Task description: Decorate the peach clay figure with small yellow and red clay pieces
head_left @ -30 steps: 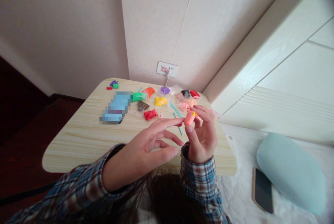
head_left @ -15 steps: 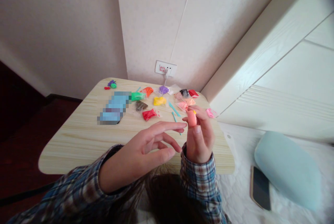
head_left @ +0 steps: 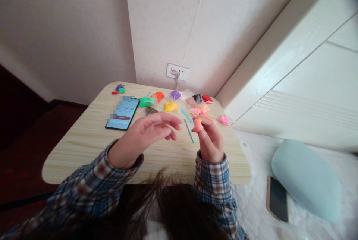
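Note:
My right hand (head_left: 210, 140) pinches a small orange-pink clay lump (head_left: 197, 124) with a yellow speck on it, held just above the light wooden table (head_left: 84, 147). My left hand (head_left: 145, 135) hovers over the table to the left of it, fingers stretched and apart, holding nothing. A teal plastic modelling tool (head_left: 189, 130) lies on the table between the two hands. Beyond the hands lie several small bags of coloured clay: green (head_left: 147, 101), yellow (head_left: 170, 106), orange (head_left: 158, 96), purple (head_left: 175, 94), red (head_left: 207, 98), pink (head_left: 224, 119).
A phone with a lit screen (head_left: 123, 113) lies at the table's left. Small clay bits (head_left: 120, 89) sit at the far left corner. A wall socket (head_left: 178, 72) is behind. To the right, on a white bed, lie a pale blue cushion (head_left: 306, 178) and a dark phone (head_left: 276, 202).
My left hand has drawn away from the clay lump, leftward and farther out over the table. My right hand has lowered the lump a little toward the table.

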{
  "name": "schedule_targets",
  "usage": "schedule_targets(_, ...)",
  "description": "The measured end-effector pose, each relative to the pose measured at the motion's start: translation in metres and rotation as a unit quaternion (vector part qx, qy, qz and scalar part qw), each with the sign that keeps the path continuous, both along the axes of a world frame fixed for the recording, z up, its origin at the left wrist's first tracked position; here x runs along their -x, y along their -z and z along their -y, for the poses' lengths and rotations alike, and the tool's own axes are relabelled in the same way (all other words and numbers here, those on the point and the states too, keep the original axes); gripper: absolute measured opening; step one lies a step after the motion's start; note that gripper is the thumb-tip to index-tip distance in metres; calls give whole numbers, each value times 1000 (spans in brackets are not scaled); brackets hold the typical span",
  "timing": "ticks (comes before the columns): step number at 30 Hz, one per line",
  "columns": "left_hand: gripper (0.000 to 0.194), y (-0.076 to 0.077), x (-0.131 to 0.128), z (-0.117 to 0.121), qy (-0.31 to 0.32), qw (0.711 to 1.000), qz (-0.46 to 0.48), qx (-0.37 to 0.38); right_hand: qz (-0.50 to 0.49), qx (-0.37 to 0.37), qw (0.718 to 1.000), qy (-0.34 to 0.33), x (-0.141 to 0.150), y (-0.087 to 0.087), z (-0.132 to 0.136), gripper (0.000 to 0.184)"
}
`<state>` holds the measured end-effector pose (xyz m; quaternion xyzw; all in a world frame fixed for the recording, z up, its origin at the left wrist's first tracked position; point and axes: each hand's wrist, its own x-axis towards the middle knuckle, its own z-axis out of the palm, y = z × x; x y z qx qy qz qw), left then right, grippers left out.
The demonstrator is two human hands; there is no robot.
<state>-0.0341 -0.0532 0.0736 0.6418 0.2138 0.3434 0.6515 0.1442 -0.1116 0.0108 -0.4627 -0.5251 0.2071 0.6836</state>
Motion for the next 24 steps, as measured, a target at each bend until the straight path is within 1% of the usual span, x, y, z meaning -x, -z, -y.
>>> schedule_targets(2,14,15,1,-18,-50,999,-1,-12,98,56,993,33,-8,15,-4,25)
schedule_targets(4,14,33,2,-34,-75,997,-32,0,214,106,969,60,-12,31,-7,23)
schedule_targets(6,13,50,3,-46,-89,994,-54,35,300,123,944,64,-13,44,-8,22)
schedule_targets(8,14,60,3,-52,-96,992,-72,45,350,122,926,66,-12,53,-8,23)
schedule_targets(11,15,64,2,-54,-71,993,-92,20,382,141,910,83,-10,58,-8,24)
schedule_targets(14,16,64,0,-54,-49,994,-102,-4,394,193,892,108,-7,57,-8,24)
schedule_targets(16,17,65,-1,-54,-49,993,-108,-7,399,223,880,127,-3,56,-9,25)
schedule_targets(19,17,66,-1,-54,-52,991,-122,-30,401,244,871,144,2,57,-11,25)
schedule_targets(22,17,66,-1,-55,-79,979,-161,-101,391,254,871,155,4,59,-12,24)
schedule_targets(24,17,66,-2,-56,-121,955,-203,-178,383,257,873,159,4,60,-12,23)
